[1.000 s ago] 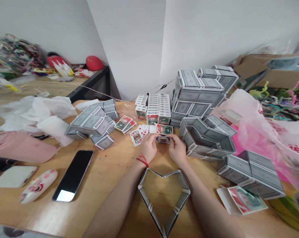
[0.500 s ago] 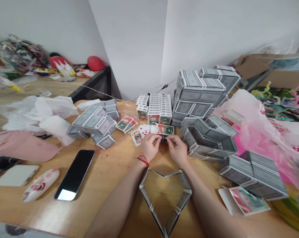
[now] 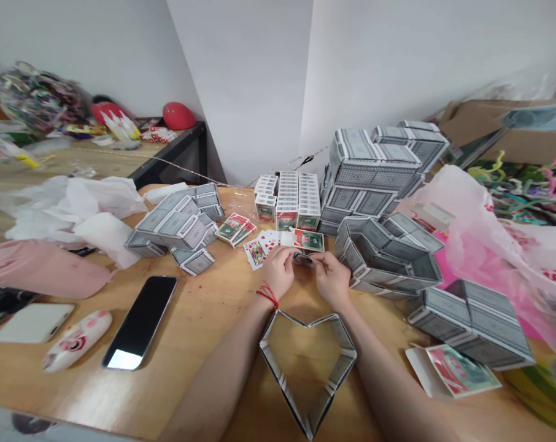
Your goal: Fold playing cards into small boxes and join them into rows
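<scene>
My left hand [image 3: 277,272] and my right hand [image 3: 331,280] meet over the wooden table [image 3: 199,319], fingers pinched on a small folded playing card [image 3: 303,259] held between them. A red thread circles my left wrist. Just beyond the hands lie loose face-up playing cards [image 3: 259,248] and a card box [image 3: 309,240]. Between my forearms sits a heart-shaped frame of folded cards [image 3: 307,367].
Rows of card packs [image 3: 287,199] stand at the back. Folded-card structures are stacked on the right [image 3: 379,184] and on the left [image 3: 174,224]. A black phone [image 3: 140,322], a white case [image 3: 32,321], white bags [image 3: 70,205] and pink plastic [image 3: 480,245] surround the work spot.
Both hands stay in place near the card box; the fingers have shifted slightly on the small card between them. The view has drifted a little.
</scene>
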{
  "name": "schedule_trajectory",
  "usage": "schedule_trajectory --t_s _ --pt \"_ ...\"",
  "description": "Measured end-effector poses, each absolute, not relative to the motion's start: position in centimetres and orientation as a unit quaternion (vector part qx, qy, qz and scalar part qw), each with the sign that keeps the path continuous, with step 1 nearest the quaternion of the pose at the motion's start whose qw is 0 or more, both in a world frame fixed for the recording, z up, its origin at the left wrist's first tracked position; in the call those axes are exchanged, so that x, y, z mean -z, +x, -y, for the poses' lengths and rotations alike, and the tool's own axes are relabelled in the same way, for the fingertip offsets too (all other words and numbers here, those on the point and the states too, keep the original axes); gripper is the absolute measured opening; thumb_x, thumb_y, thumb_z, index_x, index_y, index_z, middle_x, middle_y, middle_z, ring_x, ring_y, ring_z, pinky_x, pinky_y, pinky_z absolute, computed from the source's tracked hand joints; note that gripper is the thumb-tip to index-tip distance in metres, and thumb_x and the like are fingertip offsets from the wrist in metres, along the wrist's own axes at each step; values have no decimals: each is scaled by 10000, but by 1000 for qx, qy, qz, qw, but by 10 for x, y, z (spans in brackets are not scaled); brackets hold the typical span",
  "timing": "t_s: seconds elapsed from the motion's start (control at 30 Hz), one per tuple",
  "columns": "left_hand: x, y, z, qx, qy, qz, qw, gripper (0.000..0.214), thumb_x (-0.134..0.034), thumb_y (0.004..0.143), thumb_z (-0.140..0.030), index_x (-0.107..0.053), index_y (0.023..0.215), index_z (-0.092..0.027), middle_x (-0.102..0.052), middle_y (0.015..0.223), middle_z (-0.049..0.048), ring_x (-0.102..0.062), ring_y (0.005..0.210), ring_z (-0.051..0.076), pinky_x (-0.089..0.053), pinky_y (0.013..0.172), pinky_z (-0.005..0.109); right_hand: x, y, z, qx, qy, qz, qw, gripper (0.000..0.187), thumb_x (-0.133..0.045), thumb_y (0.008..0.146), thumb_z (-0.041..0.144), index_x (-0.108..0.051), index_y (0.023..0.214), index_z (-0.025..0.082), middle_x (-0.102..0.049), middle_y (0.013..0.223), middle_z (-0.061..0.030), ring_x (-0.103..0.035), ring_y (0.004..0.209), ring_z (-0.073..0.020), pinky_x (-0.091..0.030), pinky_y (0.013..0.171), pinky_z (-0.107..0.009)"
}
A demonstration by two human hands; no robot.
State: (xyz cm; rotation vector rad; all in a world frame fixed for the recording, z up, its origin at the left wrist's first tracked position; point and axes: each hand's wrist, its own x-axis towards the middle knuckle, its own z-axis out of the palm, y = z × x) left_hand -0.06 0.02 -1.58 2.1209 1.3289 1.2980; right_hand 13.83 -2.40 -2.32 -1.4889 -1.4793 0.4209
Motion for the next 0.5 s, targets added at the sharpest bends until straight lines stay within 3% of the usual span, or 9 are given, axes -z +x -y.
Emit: schedule_trajectory --t_s 0.2,0.5 --pt "18 -4 -3 -466 730 -472 165 292 -389 742 -9 -590 854 -189 -620 842 31 -547 845 152 -428 764 282 24 138 22 -187 -636 568 488 235 -509 763 415 -597 759 198 -656 709 -22 -594 635 -166 -447 624 -276" --pt "17 -11 -9 -460 721 -476 204 156 -459 768 -119 -562 873 -173 -598 858 47 -545 807 147 -438 745 281 32 139 18 -248 -576 578 522 250 -448 797 351 -600 895 178 -664 888 -72 -620 804 -184 -479 725 -310"
